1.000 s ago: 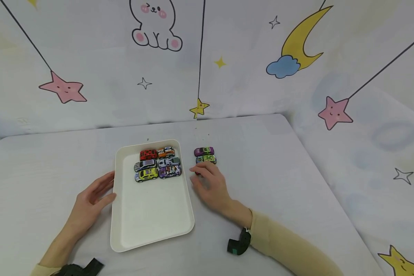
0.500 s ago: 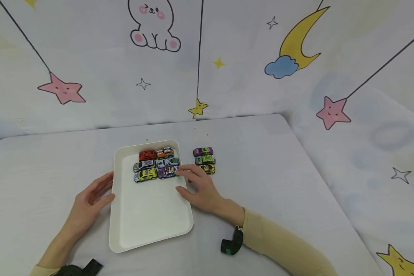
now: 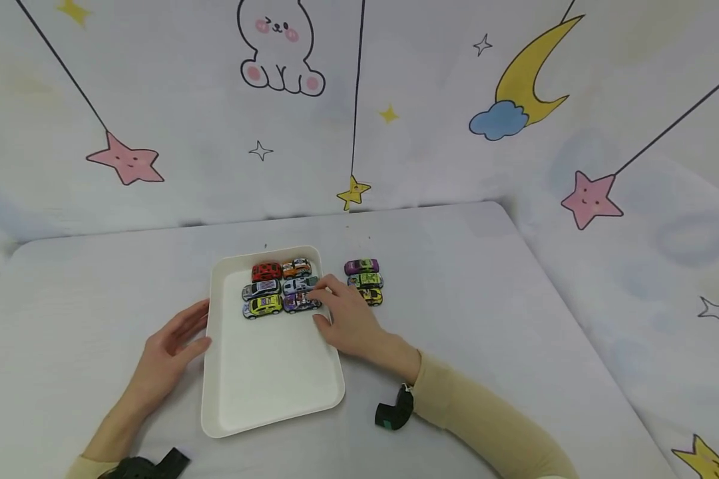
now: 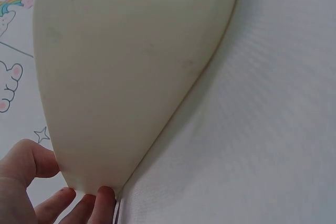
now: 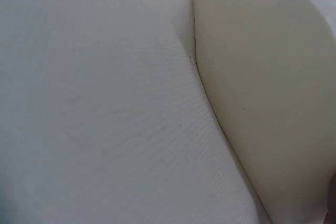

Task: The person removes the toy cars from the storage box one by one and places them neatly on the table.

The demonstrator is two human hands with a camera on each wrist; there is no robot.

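The shallow white tray [image 3: 269, 392] holds two columns of small toy cars in its upper part, among them a red car [image 3: 266, 271], a yellow car [image 3: 262, 307] and a purple car [image 3: 297, 303]. My right hand [image 3: 352, 322] reaches over the tray's right rim. Its fingertips are at the right end of the purple car, partly covering it, and the thumb sits just below. My left hand [image 3: 166, 352] rests against the tray's left side. In the left wrist view its fingers [image 4: 104, 203] touch the outer wall, with the thumb near the opposite edge.
Right of the tray, a column of toy cars lies on the white table: a purple-and-green car [image 3: 361, 267], a green car [image 3: 364, 281] and a yellow-and-black car [image 3: 371, 297], partly behind my right hand. A patterned backdrop [image 3: 431, 159] rises behind the table.
My right hand has moved left, from the column on the table to the purple car in the tray, uncovering the yellow-and-black car. The thumb has drawn nearer the purple car. My left hand stays put.
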